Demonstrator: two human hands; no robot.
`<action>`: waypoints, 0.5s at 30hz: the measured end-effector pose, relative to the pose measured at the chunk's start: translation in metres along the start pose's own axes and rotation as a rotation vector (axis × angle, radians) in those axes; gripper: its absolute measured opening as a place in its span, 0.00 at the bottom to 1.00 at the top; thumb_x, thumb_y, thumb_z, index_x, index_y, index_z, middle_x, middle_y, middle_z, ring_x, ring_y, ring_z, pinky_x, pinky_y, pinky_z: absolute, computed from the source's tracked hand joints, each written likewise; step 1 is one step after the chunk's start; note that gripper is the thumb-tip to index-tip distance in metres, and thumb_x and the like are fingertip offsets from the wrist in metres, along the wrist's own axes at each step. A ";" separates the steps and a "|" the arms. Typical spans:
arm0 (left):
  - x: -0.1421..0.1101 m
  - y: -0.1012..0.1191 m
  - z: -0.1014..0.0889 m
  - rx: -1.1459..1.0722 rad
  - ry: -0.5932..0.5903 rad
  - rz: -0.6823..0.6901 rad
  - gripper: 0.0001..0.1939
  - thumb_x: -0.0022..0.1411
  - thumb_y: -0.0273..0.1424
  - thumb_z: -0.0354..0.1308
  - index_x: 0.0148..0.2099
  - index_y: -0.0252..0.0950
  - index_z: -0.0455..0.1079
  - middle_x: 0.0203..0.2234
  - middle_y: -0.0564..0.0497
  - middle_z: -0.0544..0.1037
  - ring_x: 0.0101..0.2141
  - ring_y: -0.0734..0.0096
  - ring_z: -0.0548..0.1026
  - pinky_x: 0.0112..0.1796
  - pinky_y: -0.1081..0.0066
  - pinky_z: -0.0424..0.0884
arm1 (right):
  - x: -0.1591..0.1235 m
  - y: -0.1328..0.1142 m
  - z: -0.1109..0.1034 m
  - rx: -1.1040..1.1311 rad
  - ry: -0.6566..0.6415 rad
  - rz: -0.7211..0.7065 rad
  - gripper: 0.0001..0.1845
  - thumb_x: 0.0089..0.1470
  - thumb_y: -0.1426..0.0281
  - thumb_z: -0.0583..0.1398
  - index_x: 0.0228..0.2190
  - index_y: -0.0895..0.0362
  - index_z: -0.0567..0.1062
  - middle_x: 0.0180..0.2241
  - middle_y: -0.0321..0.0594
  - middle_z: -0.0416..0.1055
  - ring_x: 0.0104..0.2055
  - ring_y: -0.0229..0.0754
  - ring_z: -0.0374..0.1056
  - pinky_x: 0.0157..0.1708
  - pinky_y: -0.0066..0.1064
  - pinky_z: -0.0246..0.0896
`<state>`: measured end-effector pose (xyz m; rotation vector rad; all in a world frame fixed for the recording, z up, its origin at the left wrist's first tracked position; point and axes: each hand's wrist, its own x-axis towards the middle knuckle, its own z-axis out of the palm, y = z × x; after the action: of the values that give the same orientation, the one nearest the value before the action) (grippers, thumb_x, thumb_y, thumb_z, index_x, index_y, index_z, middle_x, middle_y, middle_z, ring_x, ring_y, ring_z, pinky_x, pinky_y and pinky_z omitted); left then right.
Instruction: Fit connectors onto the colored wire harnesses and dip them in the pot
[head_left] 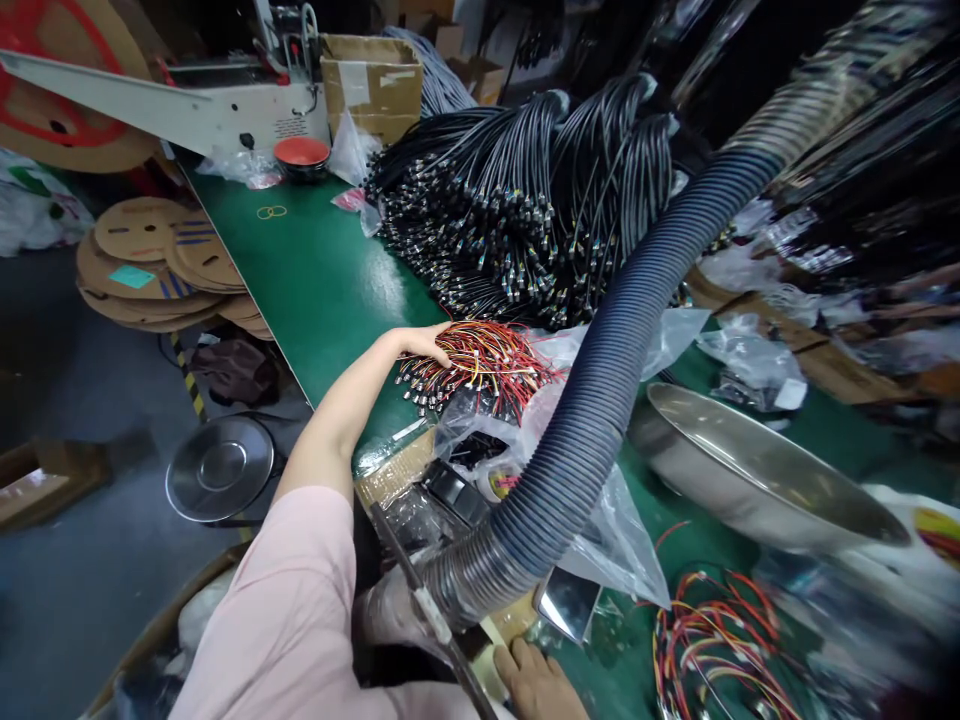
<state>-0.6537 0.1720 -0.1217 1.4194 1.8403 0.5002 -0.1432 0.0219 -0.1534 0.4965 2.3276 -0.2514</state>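
My left hand (pixel 424 343) reaches out to a heap of thin red, yellow and black wires (pixel 495 355) with small connectors on their near ends. Its thumb lies across the near side and a finger along the far side, with wires between them. The other fingertips are hidden. Low in the view, my right hand (pixel 536 682) rests on the work surface beside a pale yellow piece (pixel 487 672), fingers slightly bent and apart. I see nothing held in it. Just beyond it lies a dark, shiny flat device (pixel 568 604).
A thick ribbed hose (pixel 577 420) crosses the green table (pixel 322 265) at a slant. Black cables (pixel 517 200) with connectors are piled at the back. To the right are a metal bowl (pixel 772 470) and loose coloured wires (pixel 712 640). Clear plastic bags (pixel 622 540) lie around the hose.
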 end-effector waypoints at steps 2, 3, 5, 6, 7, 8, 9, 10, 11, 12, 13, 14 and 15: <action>-0.004 0.005 0.003 0.099 -0.050 0.009 0.68 0.34 0.46 0.68 0.71 0.31 0.37 0.68 0.40 0.47 0.66 0.54 0.51 0.63 0.67 0.50 | 0.000 -0.002 -0.003 -0.010 -0.013 0.007 0.20 0.51 0.82 0.52 0.41 0.56 0.75 0.41 0.49 0.74 0.45 0.53 0.71 0.43 0.41 0.65; -0.005 0.008 0.006 0.159 -0.063 -0.007 0.70 0.33 0.47 0.68 0.71 0.31 0.34 0.69 0.39 0.42 0.67 0.52 0.46 0.64 0.62 0.47 | 0.000 -0.002 -0.004 -0.016 -0.014 0.008 0.20 0.51 0.82 0.51 0.41 0.56 0.75 0.41 0.49 0.74 0.45 0.53 0.71 0.43 0.42 0.66; -0.005 0.014 0.013 0.259 -0.058 -0.055 0.71 0.34 0.50 0.67 0.71 0.34 0.29 0.69 0.38 0.37 0.68 0.48 0.39 0.64 0.51 0.41 | 0.000 -0.003 -0.005 -0.023 -0.008 0.004 0.21 0.51 0.83 0.52 0.42 0.56 0.76 0.41 0.49 0.74 0.44 0.53 0.71 0.43 0.41 0.66; -0.004 0.017 0.017 0.293 -0.040 -0.072 0.71 0.35 0.51 0.67 0.71 0.36 0.28 0.69 0.38 0.36 0.68 0.46 0.38 0.63 0.45 0.39 | 0.000 -0.003 -0.005 -0.025 -0.005 0.002 0.21 0.50 0.83 0.52 0.42 0.56 0.76 0.41 0.49 0.74 0.44 0.53 0.71 0.43 0.41 0.66; -0.002 0.019 0.020 0.317 -0.014 -0.080 0.71 0.36 0.52 0.66 0.71 0.37 0.27 0.69 0.37 0.36 0.68 0.45 0.37 0.61 0.41 0.37 | 0.000 -0.003 -0.005 -0.027 -0.003 0.001 0.21 0.50 0.83 0.52 0.42 0.56 0.76 0.41 0.48 0.74 0.44 0.53 0.71 0.43 0.41 0.66; 0.000 0.020 0.024 0.331 0.017 -0.079 0.70 0.36 0.53 0.66 0.71 0.38 0.27 0.69 0.36 0.36 0.68 0.44 0.36 0.60 0.38 0.37 | 0.000 -0.003 -0.005 -0.028 -0.002 0.001 0.21 0.50 0.83 0.53 0.42 0.55 0.76 0.41 0.49 0.74 0.44 0.53 0.71 0.43 0.41 0.66; 0.002 0.021 0.027 0.336 0.047 -0.068 0.70 0.37 0.52 0.65 0.71 0.38 0.26 0.69 0.35 0.36 0.68 0.44 0.36 0.60 0.37 0.36 | 0.000 -0.004 -0.005 -0.027 -0.001 0.002 0.21 0.50 0.83 0.53 0.42 0.55 0.76 0.41 0.49 0.74 0.44 0.53 0.71 0.43 0.42 0.66; 0.005 0.022 0.030 0.338 0.070 -0.055 0.70 0.38 0.52 0.65 0.71 0.38 0.26 0.69 0.35 0.37 0.68 0.45 0.36 0.60 0.37 0.36 | 0.000 -0.004 -0.005 -0.023 0.000 0.005 0.21 0.49 0.83 0.54 0.43 0.56 0.76 0.41 0.49 0.74 0.44 0.54 0.71 0.42 0.43 0.66; 0.008 0.022 0.032 0.337 0.081 -0.045 0.69 0.38 0.52 0.65 0.71 0.38 0.25 0.69 0.34 0.37 0.68 0.45 0.36 0.60 0.37 0.37 | -0.001 -0.004 -0.005 -0.014 0.003 0.007 0.21 0.49 0.83 0.54 0.43 0.56 0.76 0.41 0.49 0.74 0.44 0.55 0.71 0.42 0.44 0.66; 0.011 0.022 0.033 0.339 0.082 -0.039 0.70 0.38 0.52 0.65 0.71 0.38 0.25 0.69 0.33 0.37 0.68 0.46 0.36 0.60 0.38 0.37 | -0.001 -0.004 -0.006 0.002 0.010 0.009 0.21 0.49 0.82 0.54 0.42 0.56 0.76 0.41 0.50 0.74 0.44 0.56 0.71 0.42 0.45 0.66; 0.014 0.021 0.034 0.344 0.078 -0.036 0.70 0.37 0.52 0.66 0.71 0.38 0.24 0.69 0.33 0.36 0.68 0.45 0.35 0.60 0.38 0.37 | -0.001 -0.004 -0.006 0.023 0.019 0.009 0.21 0.49 0.82 0.54 0.42 0.56 0.76 0.41 0.50 0.74 0.44 0.57 0.71 0.42 0.45 0.66; 0.017 0.021 0.035 0.351 0.074 -0.032 0.71 0.37 0.52 0.66 0.71 0.37 0.24 0.69 0.32 0.36 0.68 0.45 0.35 0.60 0.38 0.37 | -0.001 -0.004 -0.005 0.046 0.029 0.008 0.20 0.49 0.82 0.55 0.42 0.57 0.76 0.41 0.50 0.74 0.44 0.57 0.71 0.42 0.45 0.66; 0.020 0.021 0.035 0.358 0.068 -0.028 0.71 0.36 0.52 0.66 0.71 0.37 0.25 0.68 0.31 0.36 0.68 0.44 0.35 0.60 0.38 0.36 | -0.001 -0.004 -0.005 0.065 0.039 0.006 0.20 0.49 0.81 0.55 0.42 0.57 0.76 0.40 0.50 0.74 0.44 0.58 0.71 0.42 0.45 0.66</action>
<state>-0.6160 0.1923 -0.1362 1.6225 2.0768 0.2116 -0.1471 0.0197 -0.1491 0.5445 2.3612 -0.3184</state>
